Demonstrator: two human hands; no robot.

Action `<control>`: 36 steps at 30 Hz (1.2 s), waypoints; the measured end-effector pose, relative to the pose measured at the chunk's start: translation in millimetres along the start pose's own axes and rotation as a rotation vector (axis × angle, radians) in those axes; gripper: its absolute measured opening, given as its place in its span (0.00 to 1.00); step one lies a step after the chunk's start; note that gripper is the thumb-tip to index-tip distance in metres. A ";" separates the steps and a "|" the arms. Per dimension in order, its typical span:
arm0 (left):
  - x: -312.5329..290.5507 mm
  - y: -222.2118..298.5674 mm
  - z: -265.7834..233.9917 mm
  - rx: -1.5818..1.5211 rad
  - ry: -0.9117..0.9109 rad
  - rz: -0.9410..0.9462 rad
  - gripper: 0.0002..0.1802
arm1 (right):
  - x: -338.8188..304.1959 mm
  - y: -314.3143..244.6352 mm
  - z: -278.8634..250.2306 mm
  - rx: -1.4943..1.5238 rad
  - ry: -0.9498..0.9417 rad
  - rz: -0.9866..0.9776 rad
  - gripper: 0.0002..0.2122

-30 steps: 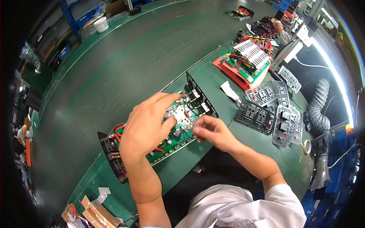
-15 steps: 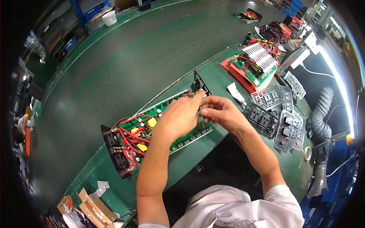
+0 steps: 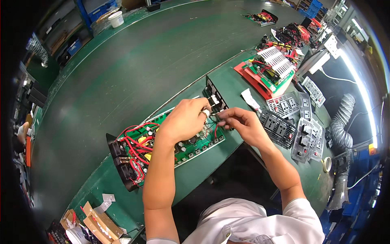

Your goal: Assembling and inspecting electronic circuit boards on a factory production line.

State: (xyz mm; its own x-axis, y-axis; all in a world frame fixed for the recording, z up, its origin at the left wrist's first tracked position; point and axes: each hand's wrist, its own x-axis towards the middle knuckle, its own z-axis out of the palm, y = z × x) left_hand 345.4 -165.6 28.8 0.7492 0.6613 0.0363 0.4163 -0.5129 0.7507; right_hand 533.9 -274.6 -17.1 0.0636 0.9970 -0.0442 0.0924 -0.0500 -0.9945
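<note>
The left hand [image 3: 185, 120] and the right hand [image 3: 239, 124] meet over the far end of the green circuit board [image 3: 183, 142], beside its black end plate [image 3: 214, 97]. Both pinch thin wires [image 3: 214, 129] with fingertips close together. The wires look soft, bendy and light, best held near their ends; the board looks stiff and easy to break. The fingers hide just what they hold. Grey socket plates [image 3: 302, 118] lie well apart on the green table [image 3: 134, 73].
</note>
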 end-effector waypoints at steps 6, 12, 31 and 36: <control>9.0 -16.6 10.5 -0.200 -0.127 0.023 0.19 | -14.6 4.3 -3.4 -0.046 -0.009 -0.109 0.09; 9.1 -10.3 12.9 -0.218 -0.236 0.095 0.21 | -15.2 -5.7 6.6 0.021 -0.005 -0.094 0.06; 4.5 -4.3 2.7 -0.128 -0.146 0.018 0.12 | -3.1 -7.4 9.2 0.168 -0.001 0.136 0.08; 9.2 -5.4 9.1 -0.162 -0.044 0.106 0.12 | 5.3 -17.0 13.9 0.171 0.061 0.149 0.08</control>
State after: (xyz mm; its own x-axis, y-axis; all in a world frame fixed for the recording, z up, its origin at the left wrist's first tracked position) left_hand 354.7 -161.7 19.1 0.8074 0.5823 0.0948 0.2485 -0.4814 0.8406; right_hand 518.8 -267.6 -1.7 0.1241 0.9736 -0.1915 -0.0922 -0.1808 -0.9792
